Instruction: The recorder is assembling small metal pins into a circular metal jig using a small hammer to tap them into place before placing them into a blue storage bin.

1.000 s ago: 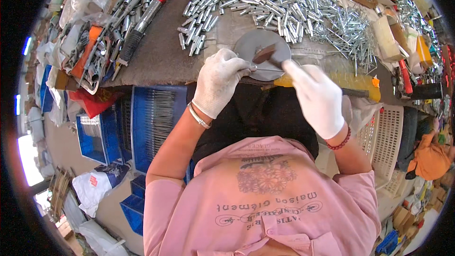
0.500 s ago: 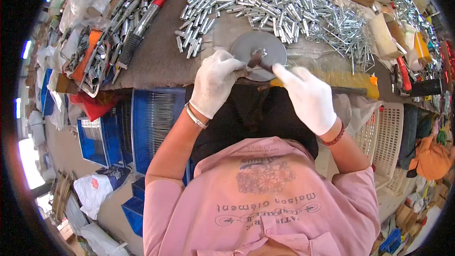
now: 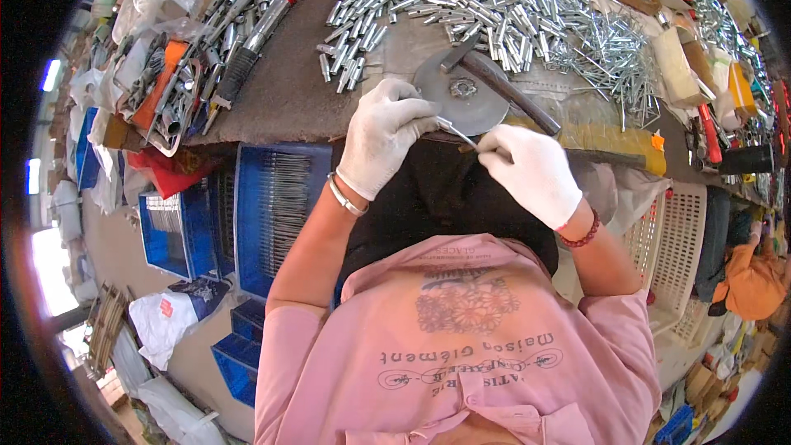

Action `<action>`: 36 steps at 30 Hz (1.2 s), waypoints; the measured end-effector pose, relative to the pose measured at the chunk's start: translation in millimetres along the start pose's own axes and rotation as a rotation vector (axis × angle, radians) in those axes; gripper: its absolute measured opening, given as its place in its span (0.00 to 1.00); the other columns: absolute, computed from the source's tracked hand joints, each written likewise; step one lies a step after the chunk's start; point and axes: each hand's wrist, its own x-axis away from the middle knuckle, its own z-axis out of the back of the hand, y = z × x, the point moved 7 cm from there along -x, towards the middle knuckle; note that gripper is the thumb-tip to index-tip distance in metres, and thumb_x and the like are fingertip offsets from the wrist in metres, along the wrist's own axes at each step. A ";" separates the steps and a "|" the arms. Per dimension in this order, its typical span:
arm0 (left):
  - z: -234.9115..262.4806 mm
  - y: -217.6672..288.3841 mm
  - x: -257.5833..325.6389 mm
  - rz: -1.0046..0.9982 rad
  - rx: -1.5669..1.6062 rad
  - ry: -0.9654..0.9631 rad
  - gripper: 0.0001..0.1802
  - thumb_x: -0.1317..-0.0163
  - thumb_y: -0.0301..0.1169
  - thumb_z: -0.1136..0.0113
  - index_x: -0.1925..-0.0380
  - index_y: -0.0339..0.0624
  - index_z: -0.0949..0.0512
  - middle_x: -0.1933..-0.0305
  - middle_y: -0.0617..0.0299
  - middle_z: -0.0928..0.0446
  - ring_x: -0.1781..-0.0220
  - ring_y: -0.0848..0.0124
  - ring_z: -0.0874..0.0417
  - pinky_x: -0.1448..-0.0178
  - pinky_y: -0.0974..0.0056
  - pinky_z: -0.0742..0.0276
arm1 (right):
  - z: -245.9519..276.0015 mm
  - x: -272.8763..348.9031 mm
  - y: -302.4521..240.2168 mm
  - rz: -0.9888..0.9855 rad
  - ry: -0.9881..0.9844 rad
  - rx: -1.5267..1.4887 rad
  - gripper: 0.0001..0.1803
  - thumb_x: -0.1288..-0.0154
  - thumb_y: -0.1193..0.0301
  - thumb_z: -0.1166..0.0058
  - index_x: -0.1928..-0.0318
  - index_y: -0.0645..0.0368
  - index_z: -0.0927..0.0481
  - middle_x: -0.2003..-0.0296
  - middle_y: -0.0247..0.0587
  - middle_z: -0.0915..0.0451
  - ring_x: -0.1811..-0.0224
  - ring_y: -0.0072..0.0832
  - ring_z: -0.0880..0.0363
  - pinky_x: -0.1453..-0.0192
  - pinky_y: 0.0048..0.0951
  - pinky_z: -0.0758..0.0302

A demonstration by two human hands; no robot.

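Just in front of the bench edge, my left hand (image 3: 386, 136) in a white glove pinches a small silvery metal tube (image 3: 446, 124) with a thin metal pin running out of it to the right. My right hand (image 3: 531, 169), gloved the same way, has its fingertips closed on the pin's other end. Beyond them a round grey metal disc (image 3: 486, 111) lies on the bench, its middle worn rough. Across its far right part rests a hammer (image 3: 504, 86), head toward the far side and handle slanting to the near right.
A large heap of silvery metal tubes (image 3: 445, 0) covers the back of the bench, with thin pins (image 3: 614, 74) at its right. Tools (image 3: 177, 91) and a red-banded bar (image 3: 268, 25) lie left. Blue bins (image 3: 284, 214) of rods stand below left; a cream crate (image 3: 676, 239) stands right.
My right hand has let go of the hammer, which now lies on the disc, and has moved down to the pin. My left hand has drawn the tube slightly off the disc's near edge.
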 end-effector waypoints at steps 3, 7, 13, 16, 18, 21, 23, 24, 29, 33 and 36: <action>-4.1 1.1 22.5 0.289 0.077 0.082 0.22 0.41 0.19 0.27 0.45 0.41 0.12 0.58 0.52 0.15 0.56 0.55 0.13 0.50 0.57 0.17 | -22.7 8.6 7.7 -0.230 -0.192 -0.446 0.10 0.28 0.75 0.42 0.49 0.64 0.14 0.70 0.34 0.17 0.71 0.18 0.20 0.64 0.26 0.23; -27.7 -1.8 52.1 0.667 0.366 0.014 0.31 0.26 0.17 0.40 0.24 0.39 0.28 0.60 0.59 0.12 0.72 0.78 0.19 0.66 0.69 0.21 | -33.6 18.6 2.4 -0.434 -0.259 -0.644 0.13 0.28 0.73 0.39 0.47 0.63 0.16 0.71 0.42 0.16 0.69 0.25 0.16 0.59 0.31 0.20; -30.3 -1.9 58.5 0.937 0.618 -0.004 0.36 0.25 0.24 0.37 0.19 0.39 0.36 0.60 0.60 0.13 0.73 0.82 0.22 0.72 0.74 0.28 | -46.9 25.2 -7.1 -0.456 -0.226 -0.707 0.14 0.28 0.74 0.39 0.44 0.65 0.17 0.71 0.36 0.17 0.70 0.20 0.18 0.61 0.28 0.21; -19.4 2.3 64.3 0.930 0.690 0.051 0.38 0.28 0.26 0.33 0.20 0.37 0.35 0.61 0.61 0.13 0.73 0.82 0.22 0.73 0.74 0.29 | -56.9 26.0 -18.6 -0.401 -0.223 -0.644 0.15 0.29 0.74 0.38 0.44 0.62 0.17 0.70 0.40 0.16 0.69 0.24 0.17 0.61 0.30 0.21; -11.1 -0.3 72.7 0.950 0.708 0.092 0.37 0.31 0.25 0.29 0.24 0.36 0.32 0.63 0.62 0.15 0.71 0.81 0.22 0.70 0.74 0.29 | -59.5 21.7 -33.5 -0.276 -0.190 -0.478 0.16 0.30 0.74 0.37 0.44 0.60 0.17 0.69 0.44 0.16 0.68 0.33 0.15 0.59 0.34 0.19; 8.4 -4.7 81.3 0.912 0.706 0.176 0.35 0.32 0.26 0.29 0.27 0.34 0.31 0.61 0.61 0.16 0.68 0.80 0.23 0.68 0.72 0.29 | -57.4 15.5 -47.3 -0.135 -0.188 -0.404 0.24 0.31 0.75 0.36 0.34 0.57 0.19 0.66 0.45 0.15 0.65 0.37 0.13 0.55 0.35 0.17; 36.5 -9.7 96.9 0.893 0.676 0.269 0.36 0.32 0.28 0.29 0.27 0.32 0.32 0.60 0.61 0.17 0.69 0.80 0.25 0.70 0.73 0.33 | -39.6 9.4 -38.4 -0.095 -0.089 -0.399 0.32 0.30 0.78 0.37 0.26 0.59 0.23 0.63 0.35 0.15 0.64 0.22 0.19 0.54 0.29 0.18; 51.8 -15.8 107.2 0.908 0.633 0.304 0.36 0.33 0.29 0.30 0.27 0.32 0.31 0.60 0.60 0.17 0.69 0.80 0.25 0.70 0.72 0.33 | -29.4 5.5 -24.7 -0.070 0.001 -0.422 0.32 0.29 0.79 0.40 0.25 0.59 0.24 0.61 0.34 0.16 0.65 0.21 0.20 0.56 0.27 0.19; 109.7 -115.5 253.6 1.245 0.390 0.656 0.37 0.39 0.26 0.26 0.30 0.30 0.26 0.54 0.57 0.14 0.64 0.76 0.18 0.61 0.69 0.20 | -5.7 -16.9 22.2 -0.194 0.152 -0.691 0.32 0.21 0.73 0.51 0.20 0.71 0.33 0.61 0.34 0.22 0.73 0.14 0.32 0.69 0.19 0.30; 136.6 -189.5 398.8 1.452 0.124 0.887 0.35 0.46 0.27 0.21 0.37 0.28 0.20 0.56 0.56 0.14 0.60 0.69 0.13 0.55 0.65 0.16 | -8.1 -19.4 11.7 -0.206 0.188 -0.632 0.30 0.20 0.74 0.52 0.21 0.69 0.31 0.62 0.34 0.23 0.74 0.13 0.35 0.71 0.18 0.33; 147.4 -226.7 452.2 1.528 0.073 0.942 0.35 0.50 0.30 0.19 0.40 0.29 0.17 0.52 0.53 0.12 0.54 0.64 0.11 0.47 0.61 0.15 | -9.5 -21.6 5.5 -0.201 0.199 -0.607 0.30 0.22 0.78 0.54 0.22 0.70 0.30 0.64 0.33 0.22 0.74 0.14 0.33 0.71 0.18 0.31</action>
